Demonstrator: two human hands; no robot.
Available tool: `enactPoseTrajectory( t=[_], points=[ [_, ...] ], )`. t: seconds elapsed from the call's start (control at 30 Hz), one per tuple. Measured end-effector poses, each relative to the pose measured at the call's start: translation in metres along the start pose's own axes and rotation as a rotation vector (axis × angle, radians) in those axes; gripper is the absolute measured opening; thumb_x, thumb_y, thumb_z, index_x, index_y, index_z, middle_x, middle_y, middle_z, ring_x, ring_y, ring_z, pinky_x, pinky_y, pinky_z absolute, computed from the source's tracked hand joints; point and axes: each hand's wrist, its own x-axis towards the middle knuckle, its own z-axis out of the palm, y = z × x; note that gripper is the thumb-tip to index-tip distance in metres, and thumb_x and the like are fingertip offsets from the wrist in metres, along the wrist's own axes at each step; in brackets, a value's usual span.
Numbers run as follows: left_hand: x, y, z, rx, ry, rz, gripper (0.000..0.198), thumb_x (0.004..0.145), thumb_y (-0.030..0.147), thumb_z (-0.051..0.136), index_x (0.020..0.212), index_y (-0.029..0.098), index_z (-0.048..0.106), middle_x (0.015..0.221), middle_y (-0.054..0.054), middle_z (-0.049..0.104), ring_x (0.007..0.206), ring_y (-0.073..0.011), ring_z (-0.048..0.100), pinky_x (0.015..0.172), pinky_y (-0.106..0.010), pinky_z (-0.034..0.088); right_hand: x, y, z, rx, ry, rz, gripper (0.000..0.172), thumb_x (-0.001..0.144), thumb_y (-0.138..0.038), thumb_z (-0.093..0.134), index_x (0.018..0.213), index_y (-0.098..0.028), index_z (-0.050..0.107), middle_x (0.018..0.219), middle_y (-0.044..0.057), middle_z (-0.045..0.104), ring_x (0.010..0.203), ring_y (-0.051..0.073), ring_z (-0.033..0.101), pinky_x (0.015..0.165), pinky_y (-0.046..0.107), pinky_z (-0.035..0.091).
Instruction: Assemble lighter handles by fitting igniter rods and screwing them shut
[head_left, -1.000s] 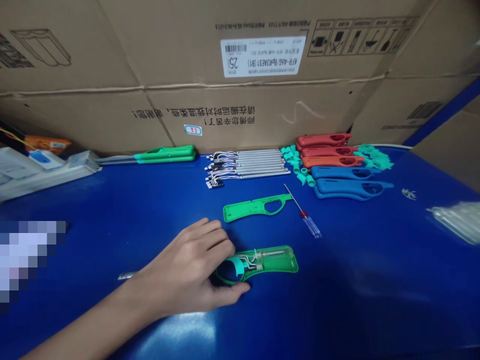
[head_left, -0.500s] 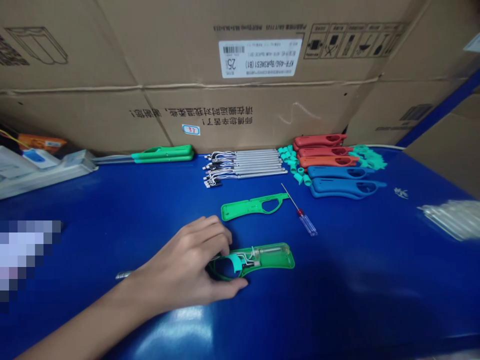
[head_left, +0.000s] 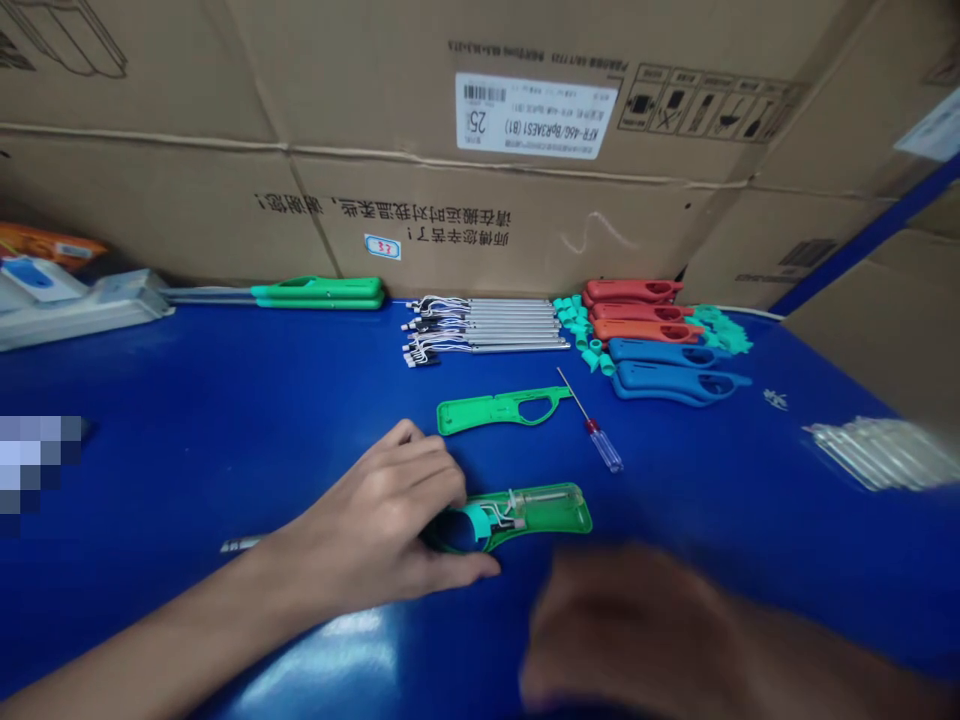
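Note:
My left hand [head_left: 409, 515] is closed round the guard end of a green lighter half-shell [head_left: 551, 515] lying on the blue table. Inside the shell sit a teal trigger [head_left: 475, 520], white wires and a clear fuel tank [head_left: 551, 497]. From under my left wrist a metal tube [head_left: 241, 545] sticks out. My right hand [head_left: 637, 620] is low on the right, smeared by motion, so its fingers cannot be made out. Beyond the left hand lie a second green half-shell [head_left: 472, 413] and a screwdriver [head_left: 604, 445] with a clear handle, its tip touching or close to the shell.
At the back are several metal tubes with wires [head_left: 517, 325], small teal parts [head_left: 574, 320], red shells [head_left: 630, 292] and blue shells [head_left: 667, 382]. Assembled green lighters [head_left: 322, 292] and a power strip [head_left: 90, 310] are at left, clear fuel tanks [head_left: 885, 452] at right. Cardboard [head_left: 375, 190] walls the back.
My right hand has come into view from the lower right. The left hand keeps its hold on the green half-shell. The view has shifted slightly.

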Motion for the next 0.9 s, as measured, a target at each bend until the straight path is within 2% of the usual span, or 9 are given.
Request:
enactPoseTrajectory(
  t=[0.1,0.2,0.4,0.63,0.77,0.9],
  points=[
    [0.001,0.0,-0.001,0.016,0.009,0.044,0.037,0.084,0.049,0.072,0.074,0.015,0.059,0.069,-0.001,0.058,0.065,-0.0162,0.053,0.067,-0.032,0.036,0.049,0.026,-0.021,0.029,0.041,0.023,0.023,0.091,-0.033,0.064,0.111,-0.022,0.064,0.113,0.006,0.063,0.105,0.02,0.057,0.093,0.036,0.05],
    [0.0,0.0,-0.001,0.007,-0.004,0.04,0.041,0.081,0.053,0.073,0.075,0.015,0.059,0.072,-0.002,0.059,0.068,-0.0171,0.054,0.068,-0.032,0.036,0.067,0.044,-0.016,0.078,0.054,-0.019,0.032,0.083,-0.033,0.074,0.109,-0.017,0.065,0.114,0.008,0.061,0.106,0.021,0.053,0.093,0.039,0.047],
    [-0.004,0.001,0.001,-0.017,-0.057,0.005,0.045,0.076,0.055,0.076,0.083,0.013,0.063,0.077,-0.004,0.061,0.075,-0.0202,0.057,0.077,-0.035,0.039,0.054,0.051,0.007,0.148,0.088,-0.043,0.031,0.088,-0.033,0.071,0.112,-0.013,0.065,0.108,0.009,0.063,0.098,0.02,0.054,0.088,0.038,0.047],
    [-0.005,0.0,-0.007,0.01,-0.083,0.021,0.041,0.08,0.053,0.074,0.083,0.013,0.065,0.074,-0.004,0.061,0.073,-0.0203,0.057,0.078,-0.037,0.04,0.056,0.05,0.01,0.129,0.093,-0.03,0.021,0.093,-0.027,0.063,0.108,-0.013,0.064,0.106,0.008,0.061,0.096,0.02,0.052,0.088,0.038,0.046],
    [-0.001,-0.002,-0.014,-0.03,-0.126,0.025,0.012,0.09,0.026,0.061,0.086,0.016,0.065,0.075,-0.003,0.062,0.072,-0.0185,0.056,0.078,-0.037,0.038,0.055,0.05,0.011,0.11,0.08,-0.03,0.021,0.095,-0.028,0.06,0.108,-0.012,0.064,0.105,0.009,0.061,0.097,0.02,0.05,0.09,0.039,0.045],
    [0.003,-0.003,-0.018,-0.027,-0.16,0.023,0.019,0.089,0.011,0.048,0.083,0.016,0.065,0.072,-0.001,0.061,0.07,-0.0163,0.055,0.081,-0.038,0.038,0.054,0.049,0.012,0.097,0.089,-0.032,0.02,0.094,-0.027,0.061,0.108,-0.013,0.064,0.106,0.009,0.061,0.096,0.02,0.05,0.089,0.038,0.045]
  ],
)
